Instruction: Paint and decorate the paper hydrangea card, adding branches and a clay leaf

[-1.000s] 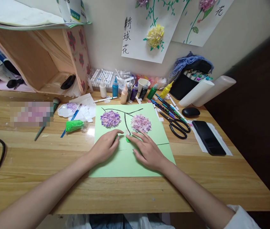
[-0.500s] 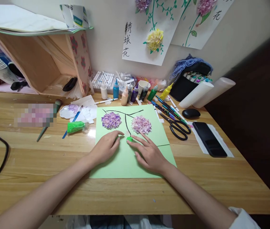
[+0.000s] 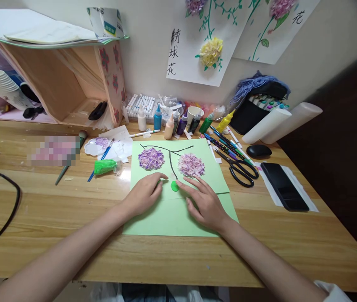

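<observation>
A light green sheet of paper lies on the table in front of me. On it are a purple paper-shred flower and a pinkish one, with a thin dark stem running between them. Below the stem's lower end sits a small flat blob of bright green clay. My left hand rests on the paper left of the blob, index finger stretched out, holding nothing. To the blob's right is my right hand, fingers spread, its index fingertip at the blob's upper right edge.
A green clay packet lies left of the paper near a blue brush and a white palette. Several paint bottles stand behind. Black scissors, pens and a phone are on the right.
My right index finger has moved off the top of the green clay blob to its right, uncovering it. My left hand keeps its pose. The whole view has shifted slightly.
</observation>
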### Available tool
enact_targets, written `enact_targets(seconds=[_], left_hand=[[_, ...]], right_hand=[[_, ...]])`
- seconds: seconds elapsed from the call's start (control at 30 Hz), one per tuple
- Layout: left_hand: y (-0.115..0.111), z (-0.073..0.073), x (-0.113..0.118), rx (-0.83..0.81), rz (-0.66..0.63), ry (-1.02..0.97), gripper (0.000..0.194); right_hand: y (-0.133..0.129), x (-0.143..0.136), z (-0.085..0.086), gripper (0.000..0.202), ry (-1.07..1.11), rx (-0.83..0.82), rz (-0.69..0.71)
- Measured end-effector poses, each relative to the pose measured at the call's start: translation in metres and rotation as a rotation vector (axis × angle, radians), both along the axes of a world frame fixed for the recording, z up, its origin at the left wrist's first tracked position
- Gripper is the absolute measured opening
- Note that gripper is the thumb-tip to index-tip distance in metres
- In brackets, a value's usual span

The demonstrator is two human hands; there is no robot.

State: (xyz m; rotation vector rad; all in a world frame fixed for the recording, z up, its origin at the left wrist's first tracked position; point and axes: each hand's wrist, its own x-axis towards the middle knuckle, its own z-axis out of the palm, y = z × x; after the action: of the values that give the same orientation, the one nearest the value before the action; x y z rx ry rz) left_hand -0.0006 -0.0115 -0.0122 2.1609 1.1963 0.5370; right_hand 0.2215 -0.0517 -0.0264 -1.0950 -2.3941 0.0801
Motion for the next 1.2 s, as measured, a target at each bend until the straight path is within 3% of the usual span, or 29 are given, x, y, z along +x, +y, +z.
enact_targets(seconds=[0.13,0.4,0.8,1.0,1.2], left_hand=[[-0.0001,0.0,0.0,0.0,0.001,0.001,0.028],[0.0007,0.0001,0.0,0.011,-0.019,0.006,0.029],[0.0021,0.0005,0.0026,0.034,-0.033,0.041,0.029],[0.0018,0.0022,0.0047,0.01,-0.011,0.035,0.029],[0.0016,0.0017,0.0038,0.016,-0.011,0.032,0.029]], right_hand=[[0.0009,0.0031,-0.0007,0.048,-0.003,0.01,0.079],[0.0017,0.0046,-0.0018,0.053,-0.009,0.012,0.039],[0.0033,0.0001,0.002,0.058,-0.135,-0.155,0.097],[0.002,0.0004,0.0038,0.056,-0.128,-0.147,0.182],[0.0018,0.0015,0.002,0.053,-0.062,-0.072,0.138]])
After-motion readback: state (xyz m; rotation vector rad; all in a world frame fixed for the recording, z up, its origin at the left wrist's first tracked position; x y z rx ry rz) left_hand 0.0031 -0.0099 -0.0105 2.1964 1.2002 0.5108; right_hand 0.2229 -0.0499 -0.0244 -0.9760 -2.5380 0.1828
